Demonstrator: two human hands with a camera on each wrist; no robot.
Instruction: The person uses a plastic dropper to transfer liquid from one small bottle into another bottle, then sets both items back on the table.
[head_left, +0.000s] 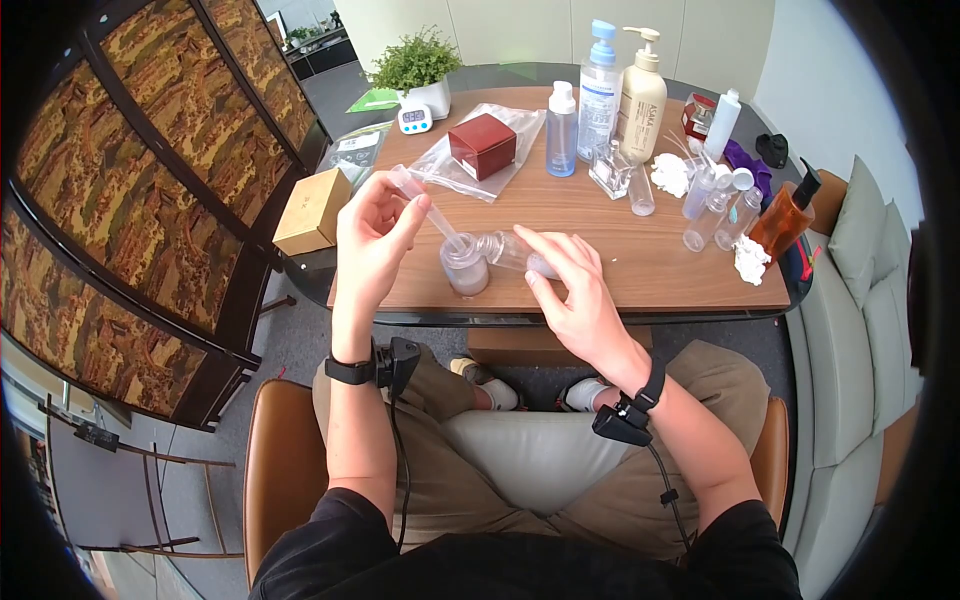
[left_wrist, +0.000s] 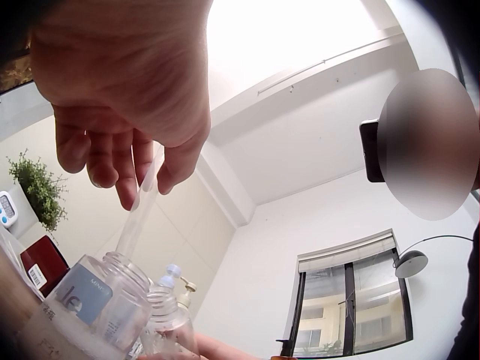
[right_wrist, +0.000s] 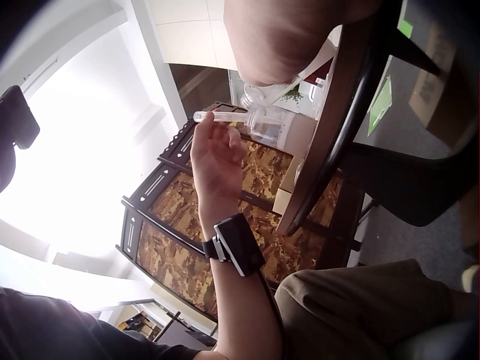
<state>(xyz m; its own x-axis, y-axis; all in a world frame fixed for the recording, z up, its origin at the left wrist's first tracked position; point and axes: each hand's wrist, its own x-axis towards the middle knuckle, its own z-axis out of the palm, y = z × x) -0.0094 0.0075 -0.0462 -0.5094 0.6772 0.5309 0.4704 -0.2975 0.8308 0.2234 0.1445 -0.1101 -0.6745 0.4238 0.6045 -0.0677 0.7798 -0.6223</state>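
Note:
My left hand pinches a translucent plastic tube, which looks like a dropper, near its upper end between thumb and fingers. The tube slants down into the open mouth of a clear bottle, which stands upright near the table's front edge with cloudy liquid inside. In the left wrist view, that bottle carries a blue-grey label. My right hand holds a second clear bottle tilted towards the first, their necks close together. The fingers cover much of this second bottle.
Behind the hands stand a boxed item in dark red on a plastic bag, a timer and a potted plant. Pump bottles, small clear bottles and crumpled tissue crowd the right side. A cardboard box sits at the left edge.

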